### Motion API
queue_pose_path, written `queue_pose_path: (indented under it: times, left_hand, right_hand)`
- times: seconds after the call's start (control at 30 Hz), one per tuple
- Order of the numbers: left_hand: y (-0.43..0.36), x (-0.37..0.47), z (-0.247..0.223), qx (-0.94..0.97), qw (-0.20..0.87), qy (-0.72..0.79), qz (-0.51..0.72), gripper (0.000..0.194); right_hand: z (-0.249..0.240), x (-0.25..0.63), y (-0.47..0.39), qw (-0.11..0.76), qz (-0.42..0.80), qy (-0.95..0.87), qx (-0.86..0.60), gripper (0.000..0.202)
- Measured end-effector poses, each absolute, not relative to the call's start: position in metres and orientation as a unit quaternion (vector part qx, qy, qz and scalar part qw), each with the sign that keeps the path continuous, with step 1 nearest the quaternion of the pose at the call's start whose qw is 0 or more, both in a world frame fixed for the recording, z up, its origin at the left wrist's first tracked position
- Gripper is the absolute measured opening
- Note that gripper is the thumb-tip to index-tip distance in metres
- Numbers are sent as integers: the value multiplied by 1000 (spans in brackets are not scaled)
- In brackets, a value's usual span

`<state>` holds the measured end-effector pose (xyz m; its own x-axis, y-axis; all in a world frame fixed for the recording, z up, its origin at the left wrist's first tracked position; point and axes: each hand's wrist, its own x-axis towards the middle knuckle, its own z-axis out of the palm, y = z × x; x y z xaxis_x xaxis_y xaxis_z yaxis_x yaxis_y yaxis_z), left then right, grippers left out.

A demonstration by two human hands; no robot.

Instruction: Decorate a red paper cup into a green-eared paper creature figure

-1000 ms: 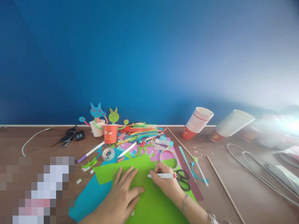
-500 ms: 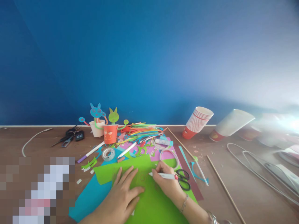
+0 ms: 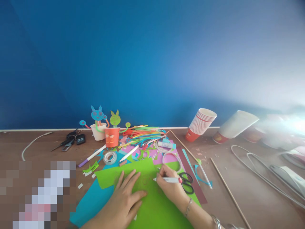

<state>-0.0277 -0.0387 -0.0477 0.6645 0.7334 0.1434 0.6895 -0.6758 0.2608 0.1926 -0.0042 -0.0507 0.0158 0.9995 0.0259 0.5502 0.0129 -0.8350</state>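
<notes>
My left hand (image 3: 127,198) lies flat on the green paper (image 3: 152,208), its fingers spread and nothing held. To its right, my right hand (image 3: 170,184) grips a white marker with a red end (image 3: 172,180), whose tip points left, near the paper. A faint drawn circle (image 3: 145,181) shows on the green sheet between the hands. Under the green paper is blue paper (image 3: 92,202). Black-handled scissors (image 3: 187,183) lie just right of my right hand.
Behind are two cup figures, one in a red cup (image 3: 111,136), a tape roll (image 3: 110,157) and colourful sticks (image 3: 147,135). Stacked paper cups (image 3: 202,122) lean at the back right. A wooden stick (image 3: 228,190) and a white cable (image 3: 262,173) lie on the right.
My right hand and the marker have shifted very slightly to the right. My left hand stays in place on the paper.
</notes>
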Motion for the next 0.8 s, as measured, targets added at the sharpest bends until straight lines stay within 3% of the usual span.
queue_pose_path:
  times: [0.8]
  left_hand:
    - [-40, -29, -55, 903, 87, 391, 154, 36]
  right_hand:
    - [-55, 192, -5, 359, 373, -598, -612, 25]
